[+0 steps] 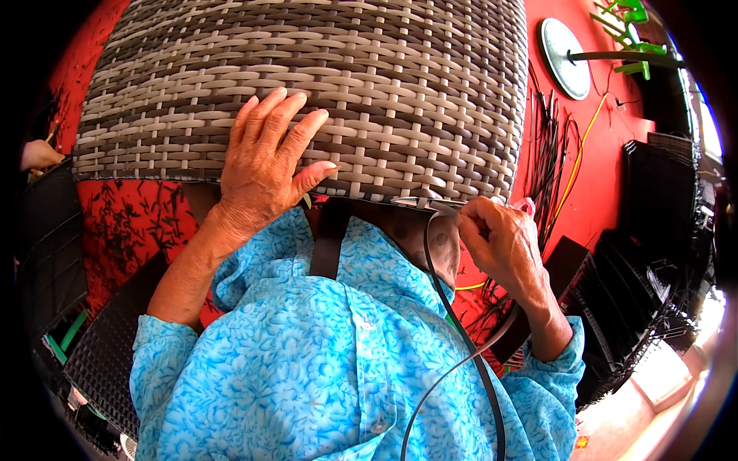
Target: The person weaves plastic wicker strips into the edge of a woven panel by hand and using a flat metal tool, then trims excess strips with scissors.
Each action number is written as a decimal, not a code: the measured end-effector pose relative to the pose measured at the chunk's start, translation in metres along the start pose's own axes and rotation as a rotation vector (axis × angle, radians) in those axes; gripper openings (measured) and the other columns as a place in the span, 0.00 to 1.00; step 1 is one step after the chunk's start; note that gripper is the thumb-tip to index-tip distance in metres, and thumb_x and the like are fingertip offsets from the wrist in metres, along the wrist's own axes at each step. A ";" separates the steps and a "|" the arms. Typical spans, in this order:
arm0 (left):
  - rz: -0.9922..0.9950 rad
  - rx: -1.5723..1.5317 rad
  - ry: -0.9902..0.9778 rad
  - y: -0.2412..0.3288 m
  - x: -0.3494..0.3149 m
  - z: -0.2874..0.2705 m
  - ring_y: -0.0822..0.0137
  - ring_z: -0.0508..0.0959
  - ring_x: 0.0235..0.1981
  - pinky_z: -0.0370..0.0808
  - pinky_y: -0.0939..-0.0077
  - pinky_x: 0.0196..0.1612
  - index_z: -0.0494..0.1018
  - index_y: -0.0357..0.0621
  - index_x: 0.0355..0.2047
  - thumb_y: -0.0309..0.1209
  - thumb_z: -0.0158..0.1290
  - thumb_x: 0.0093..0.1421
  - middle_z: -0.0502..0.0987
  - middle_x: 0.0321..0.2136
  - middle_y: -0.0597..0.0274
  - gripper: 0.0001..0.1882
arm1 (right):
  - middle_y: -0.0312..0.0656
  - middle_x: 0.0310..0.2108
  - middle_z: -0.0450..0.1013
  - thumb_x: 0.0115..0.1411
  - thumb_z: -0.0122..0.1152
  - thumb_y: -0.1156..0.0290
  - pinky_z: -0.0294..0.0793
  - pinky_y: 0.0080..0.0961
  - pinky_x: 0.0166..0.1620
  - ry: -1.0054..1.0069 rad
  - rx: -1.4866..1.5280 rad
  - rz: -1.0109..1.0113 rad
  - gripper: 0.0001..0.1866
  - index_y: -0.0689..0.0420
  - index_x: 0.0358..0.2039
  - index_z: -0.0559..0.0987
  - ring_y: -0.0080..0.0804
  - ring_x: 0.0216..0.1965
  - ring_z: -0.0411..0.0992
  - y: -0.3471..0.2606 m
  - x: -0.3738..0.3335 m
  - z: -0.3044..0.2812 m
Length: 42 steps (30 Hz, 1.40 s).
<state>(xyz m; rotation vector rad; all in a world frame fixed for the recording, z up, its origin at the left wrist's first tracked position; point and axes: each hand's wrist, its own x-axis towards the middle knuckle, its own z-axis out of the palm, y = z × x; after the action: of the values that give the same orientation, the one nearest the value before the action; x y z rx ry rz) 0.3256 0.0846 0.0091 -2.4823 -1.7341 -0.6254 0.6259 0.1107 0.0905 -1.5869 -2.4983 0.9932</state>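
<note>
A large woven panel (369, 115) of grey and brown flat plastic strips fills the upper middle, its near edge just in front of my body. My left hand (265, 150) lies flat on the weave near that edge, fingers spread and holding nothing. At the right part of the edge, my right hand (503, 242) is closed in a pinch on a thin grey weaving strip (443, 207). From there a dark length loops down over my lap. A lighter strip (453, 369) also curves across my blue patterned shirt. The fingertips partly hide where the pinched strip meets the edge.
Dark scraps (138, 223) litter the red floor. A bundle of black strips (544, 146) and a yellow cord (588, 138) lie right of the panel. Beyond them is a stand's round base (565, 60). Dark woven pieces (665, 192) stack at right. Another person's hand (40, 155) shows far left.
</note>
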 end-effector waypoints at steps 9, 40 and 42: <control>-0.004 -0.032 0.024 0.000 -0.001 0.001 0.54 0.65 0.56 0.58 0.52 0.61 0.70 0.47 0.51 0.54 0.50 0.56 0.68 0.52 0.55 0.30 | 0.43 0.15 0.71 0.55 0.58 0.70 0.68 0.34 0.22 0.006 0.068 0.062 0.07 0.58 0.23 0.73 0.40 0.18 0.72 -0.003 0.005 0.006; 0.146 -0.487 0.011 0.068 0.023 0.004 0.59 0.71 0.44 0.65 0.62 0.47 0.75 0.48 0.34 0.38 0.64 0.42 0.72 0.39 0.62 0.19 | 0.44 0.23 0.72 0.58 0.57 0.67 0.70 0.38 0.29 0.032 -0.147 -0.056 0.06 0.55 0.29 0.75 0.45 0.26 0.73 -0.007 0.005 0.017; 0.157 -0.516 0.021 0.075 0.030 0.007 0.59 0.71 0.43 0.65 0.63 0.46 0.74 0.48 0.31 0.34 0.66 0.38 0.71 0.37 0.63 0.18 | 0.44 0.22 0.72 0.58 0.56 0.68 0.69 0.39 0.28 0.066 -0.126 -0.039 0.06 0.56 0.28 0.73 0.45 0.24 0.72 -0.010 0.007 0.026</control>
<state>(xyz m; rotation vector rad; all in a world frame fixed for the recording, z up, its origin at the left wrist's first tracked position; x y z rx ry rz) 0.4043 0.0852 0.0276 -2.8785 -1.4953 -1.2071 0.6053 0.1005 0.0727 -1.5678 -2.5830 0.7803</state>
